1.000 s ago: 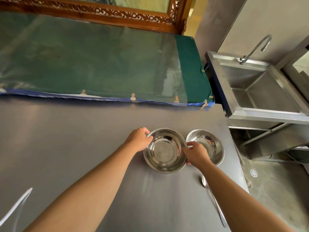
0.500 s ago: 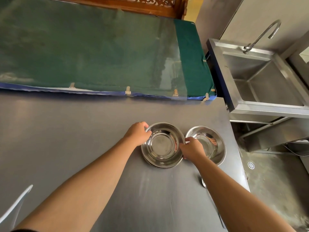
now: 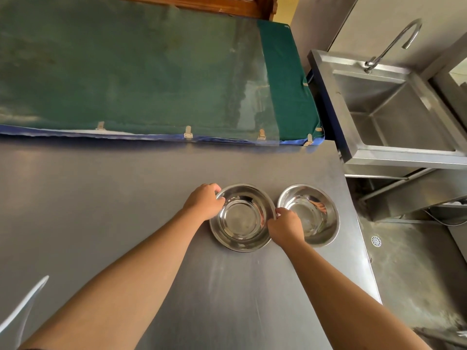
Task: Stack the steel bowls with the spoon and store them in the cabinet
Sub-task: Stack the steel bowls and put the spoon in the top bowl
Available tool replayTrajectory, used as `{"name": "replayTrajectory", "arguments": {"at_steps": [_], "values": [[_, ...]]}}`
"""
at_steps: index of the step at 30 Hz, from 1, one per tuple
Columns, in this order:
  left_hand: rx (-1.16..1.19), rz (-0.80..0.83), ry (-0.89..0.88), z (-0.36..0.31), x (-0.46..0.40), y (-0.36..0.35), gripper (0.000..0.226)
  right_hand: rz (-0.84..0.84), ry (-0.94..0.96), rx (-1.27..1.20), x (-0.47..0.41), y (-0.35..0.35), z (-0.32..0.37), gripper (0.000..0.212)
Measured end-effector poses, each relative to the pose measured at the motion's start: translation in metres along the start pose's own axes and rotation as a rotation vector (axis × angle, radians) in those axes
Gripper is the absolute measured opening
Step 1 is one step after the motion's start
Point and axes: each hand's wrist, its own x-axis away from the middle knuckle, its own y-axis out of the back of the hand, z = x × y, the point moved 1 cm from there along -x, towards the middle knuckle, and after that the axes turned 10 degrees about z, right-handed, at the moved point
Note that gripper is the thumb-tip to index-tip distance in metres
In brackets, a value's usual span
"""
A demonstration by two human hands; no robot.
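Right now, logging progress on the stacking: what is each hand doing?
Left hand: closed on the far-left rim of the stacked bowls.
Right hand: closed on the same stack's right rim, beside the single bowl.

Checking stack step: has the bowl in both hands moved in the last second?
Yes. The top bowl has dropped toward the table: the lower bowl's rim now shows around it. Sideways, it stays beside the right bowl.

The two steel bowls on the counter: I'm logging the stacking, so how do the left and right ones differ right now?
The left bowl is gripped at its rim by the left hand and right hand; the right bowl stands alone, unheld. The left bowl shows a second rim beneath it, seemingly nested; the right bowl shows one. Both are shiny, upright and empty.
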Motion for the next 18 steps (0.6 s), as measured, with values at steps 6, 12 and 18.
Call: {"name": "replayTrajectory", "arguments": {"at_steps": [6, 12, 18], "values": [[0.057, 0.040, 0.024, 0.004, 0.002, -0.004, 0.029, -0.024, -0.006, -0.051, 0.005, -0.010, -0.007, 0.051], [0.108, 0.047, 0.053, 0.008, 0.009, -0.006, 0.026, -0.032, -0.019, -0.109, 0.009, -0.017, -0.013, 0.050], [0.122, 0.006, 0.064, 0.013, 0.020, -0.006, 0.024, 0.002, 0.022, -0.102, 0.013, -0.015, -0.018, 0.043]]}}
